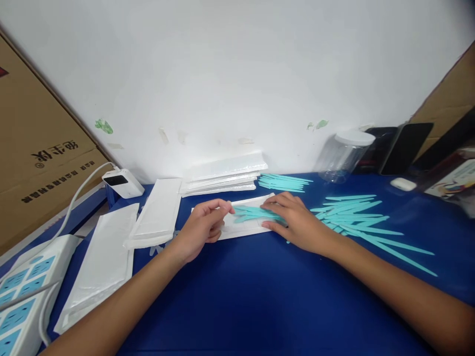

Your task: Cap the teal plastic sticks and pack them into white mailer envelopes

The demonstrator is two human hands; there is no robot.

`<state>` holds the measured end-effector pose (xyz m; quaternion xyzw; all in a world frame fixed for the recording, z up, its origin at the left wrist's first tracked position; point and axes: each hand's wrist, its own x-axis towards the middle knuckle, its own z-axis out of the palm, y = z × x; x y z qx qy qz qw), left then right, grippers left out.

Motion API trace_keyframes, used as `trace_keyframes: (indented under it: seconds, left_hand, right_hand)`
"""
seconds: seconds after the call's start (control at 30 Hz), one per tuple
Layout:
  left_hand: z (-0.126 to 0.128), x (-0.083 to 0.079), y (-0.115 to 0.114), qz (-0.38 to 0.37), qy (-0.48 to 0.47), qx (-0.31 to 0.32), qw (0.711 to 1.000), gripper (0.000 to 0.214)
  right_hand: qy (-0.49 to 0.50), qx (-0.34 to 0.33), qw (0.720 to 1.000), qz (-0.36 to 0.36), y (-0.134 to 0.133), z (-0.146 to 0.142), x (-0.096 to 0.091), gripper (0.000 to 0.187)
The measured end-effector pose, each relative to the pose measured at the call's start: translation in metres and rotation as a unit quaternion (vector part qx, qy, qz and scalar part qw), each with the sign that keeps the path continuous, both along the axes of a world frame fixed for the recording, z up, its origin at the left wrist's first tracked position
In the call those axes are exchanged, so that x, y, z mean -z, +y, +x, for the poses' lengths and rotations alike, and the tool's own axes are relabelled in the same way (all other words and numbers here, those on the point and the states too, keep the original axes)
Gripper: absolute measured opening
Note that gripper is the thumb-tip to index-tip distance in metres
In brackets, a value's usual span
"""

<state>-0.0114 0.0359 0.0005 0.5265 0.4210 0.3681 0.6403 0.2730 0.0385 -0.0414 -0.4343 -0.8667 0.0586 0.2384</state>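
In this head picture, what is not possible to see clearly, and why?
All in the head view:
Right ends of middle turquoise sticks: under the right hand.
Whether the left hand grips anything: hidden by its own fingers.
Translucent pieces: partly behind the left forearm.
Power strip: cut off by the left edge.
Printed item: blurred, cut off at right.

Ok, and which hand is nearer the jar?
Right. The right hand is in front of the jar and to its left, over the pouch; the left hand is farther left, by the pouch's left end.
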Motion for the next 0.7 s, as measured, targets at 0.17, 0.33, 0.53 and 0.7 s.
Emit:
trace_keyframes:
  seconds: [0.17,0.33,0.53,0.7]
  left_hand:
    - [0.002,-0.002,-0.004,-0.029,-0.027,0.056,0.998,0.027]
    - [0.000,-0.001,-0.004,-0.066,-0.066,0.051,0.994,0.020]
    - [-0.003,-0.003,0.006,-0.080,-0.114,0.000,0.990,0.026]
    - [-0.007,-0.004,0.010,-0.085,-0.113,-0.027,0.990,0.018]
  right_hand:
    - [-0.007,0.017,1.000,0.003,0.002,-0.002,-0.001,0.018]
    - [-0.088,0.043,0.995,0.016,0.003,-0.009,-0.004,0.010]
    - [-0.246,0.061,0.960,0.116,0.002,-0.023,-0.004,0.024]
    - [-0.258,0.055,0.958,0.110,0.004,-0.027,-0.003,0.025]
